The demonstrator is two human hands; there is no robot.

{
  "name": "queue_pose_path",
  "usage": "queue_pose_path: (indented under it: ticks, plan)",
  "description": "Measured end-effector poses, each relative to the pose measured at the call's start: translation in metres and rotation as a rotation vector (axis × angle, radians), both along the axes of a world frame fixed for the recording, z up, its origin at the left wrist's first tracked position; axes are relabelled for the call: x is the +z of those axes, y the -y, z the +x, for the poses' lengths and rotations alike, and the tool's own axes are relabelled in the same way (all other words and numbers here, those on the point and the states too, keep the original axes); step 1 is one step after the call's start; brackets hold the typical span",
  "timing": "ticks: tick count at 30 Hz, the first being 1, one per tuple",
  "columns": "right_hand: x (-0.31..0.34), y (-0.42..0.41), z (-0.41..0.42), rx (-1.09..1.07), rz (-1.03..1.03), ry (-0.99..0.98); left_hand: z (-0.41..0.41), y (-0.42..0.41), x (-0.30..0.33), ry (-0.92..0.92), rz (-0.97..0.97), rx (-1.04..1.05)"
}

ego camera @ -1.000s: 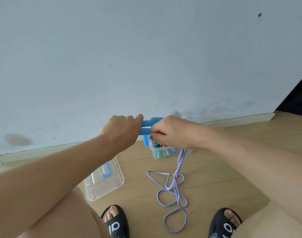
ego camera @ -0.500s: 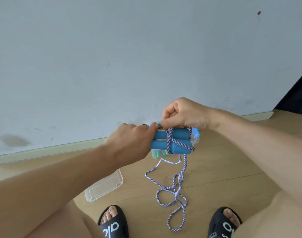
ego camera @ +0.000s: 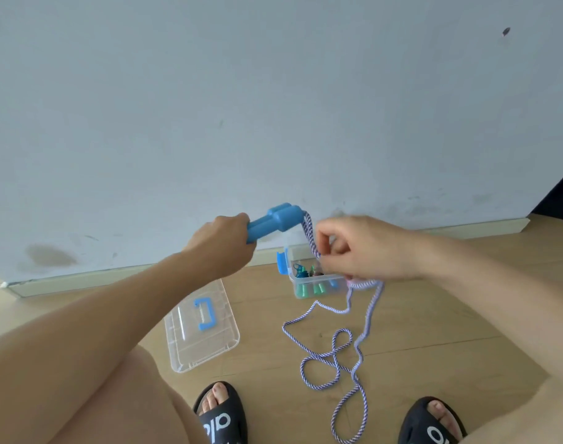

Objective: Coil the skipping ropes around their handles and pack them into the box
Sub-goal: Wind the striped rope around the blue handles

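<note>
Left hand (ego camera: 224,246): gripped the paired blue handles (ego camera: 275,222), held above the floor. Right hand (ego camera: 366,248): pinched the rope (ego camera: 310,235) beside them; its slack lay looped on the floor (ego camera: 434,331). Box (ego camera: 315,285): by the wall, apparently holding coiled ropes. Lid (ego camera: 203,328): apart, left.

The box (ego camera: 315,288) stands on the floor (ego camera: 434,315) against the wall (ego camera: 273,91); the lid (ego camera: 201,331) lies left of it, the rope (ego camera: 337,357) in front.
</note>
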State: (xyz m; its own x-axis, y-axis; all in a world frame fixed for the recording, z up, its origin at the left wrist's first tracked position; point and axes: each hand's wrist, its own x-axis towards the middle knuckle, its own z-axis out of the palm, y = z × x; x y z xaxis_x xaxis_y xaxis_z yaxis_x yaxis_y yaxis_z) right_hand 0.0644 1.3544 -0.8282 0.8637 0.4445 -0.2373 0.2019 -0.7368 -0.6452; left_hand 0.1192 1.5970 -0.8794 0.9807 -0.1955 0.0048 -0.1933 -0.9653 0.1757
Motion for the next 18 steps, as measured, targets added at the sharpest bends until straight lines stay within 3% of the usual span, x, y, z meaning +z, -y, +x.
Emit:
queue_pose_path:
  ticks: [3,8,11,13,16,18]
  plan:
    - [-0.015,0.006,0.002,-0.059,-0.013,-0.211,0.0,-0.013,0.004,0.013,-0.054,0.027]
    - [-0.032,0.016,0.016,-0.272,0.48,-0.566,-0.01,-0.004,0.012,0.082,-0.141,-0.117]
    - [-0.029,0.007,0.02,-0.306,0.669,-0.539,-0.016,0.001,0.015,0.059,-0.172,-0.206]
    - [-0.028,0.01,0.025,-0.305,0.51,-0.424,-0.016,-0.002,0.017,0.026,-0.193,-0.222]
    - [-0.031,0.023,0.026,-0.163,0.061,-0.23,-0.016,-0.008,0.017,-0.004,-0.199,-0.219]
    - [-0.028,0.024,0.022,-0.139,-0.004,-0.145,-0.016,-0.009,0.017,-0.004,-0.19,-0.229]
